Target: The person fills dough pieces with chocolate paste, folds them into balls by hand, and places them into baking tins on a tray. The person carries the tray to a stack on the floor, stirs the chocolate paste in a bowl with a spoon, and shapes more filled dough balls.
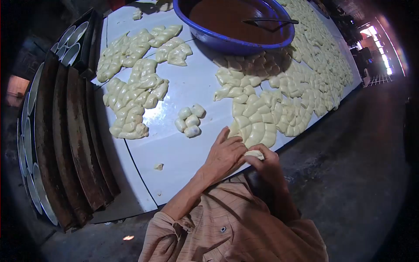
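Observation:
Many pale dough pieces lie pressed side by side on the right of the white table. My left hand is at the table's front edge, touching the near end of this dough, its fingers bent and close together; what is under them is hidden. Just to its right, my right hand grips a small dough piece between thumb and fingers. Left of my hands sits a small cluster of rounded dough balls. Another dough patch spreads over the table's left part.
A blue basin of brown liquid, with a dark-handled tool across its rim, stands at the back. Dark trays holding round metal tins are stacked at the left. A dough scrap lies near the front.

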Available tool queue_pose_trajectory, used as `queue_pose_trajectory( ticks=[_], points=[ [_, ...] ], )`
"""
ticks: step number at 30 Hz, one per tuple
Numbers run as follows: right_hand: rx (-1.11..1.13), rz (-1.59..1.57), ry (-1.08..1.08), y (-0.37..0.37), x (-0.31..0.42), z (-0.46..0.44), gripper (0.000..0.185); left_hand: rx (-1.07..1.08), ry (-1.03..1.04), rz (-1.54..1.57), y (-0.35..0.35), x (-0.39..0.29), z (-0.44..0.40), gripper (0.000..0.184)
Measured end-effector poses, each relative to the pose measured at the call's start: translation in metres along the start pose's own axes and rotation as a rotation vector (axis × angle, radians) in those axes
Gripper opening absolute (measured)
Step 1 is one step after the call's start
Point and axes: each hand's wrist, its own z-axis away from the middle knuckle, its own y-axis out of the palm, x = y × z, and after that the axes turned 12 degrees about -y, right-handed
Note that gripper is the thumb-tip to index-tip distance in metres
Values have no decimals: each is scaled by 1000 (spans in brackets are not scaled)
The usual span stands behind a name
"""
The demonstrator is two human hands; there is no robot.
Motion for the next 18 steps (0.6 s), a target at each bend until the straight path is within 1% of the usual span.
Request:
queue_pose_trajectory(
  ticks=[1, 2, 4, 6, 7, 10, 11, 13, 14, 15, 16, 17, 18],
  points=[
    [49, -28, 91, -2, 4, 0, 19, 14, -4, -14, -2, -2, 1, 19],
    [29, -1, 47, -1, 2, 0, 19, 29, -5, -28, -3, -2, 1, 17],
    [-6, 53, -45, 3, -3, 2, 19, -25, 6, -43, 4, -2, 4, 14],
    [73, -170, 37, -5, -7, 8, 19, -45, 18, -74, 8, -3, 8, 14],
    [115, -283, 75, -12, -9, 11, 19, 6, -3, -112, 13, -1, 11, 17],
    [102, -911, 87, -43, -11, 15, 19, -108, -6, -160, 19, 2, 20, 16],
    [71, -879, 65, -47, -12, 11, 21, -34, 7, -221, 24, 7, 25, 40],
    [-1, -813, 18, -52, -10, -1, 28, 16, -76, -158, 4, -8, 28, 62],
    [-22, -866, 56, -49, -3, -8, 33, 38, -114, -125, -8, -17, 27, 73],
    [-39, -917, 96, -42, 10, -15, 37, 34, -124, -78, -17, -22, 26, 97],
    [-54, -970, 137, -37, 17, -21, 42, -7, -193, 63, -23, -26, 23, 96],
    [99, -873, 230, -38, 6, -24, 44, -47, -261, 204, -28, -30, 19, 94],
    [96, -836, 224, -26, 14, -29, 37, -87, -326, 346, -34, -34, 14, 93]
  ],
)
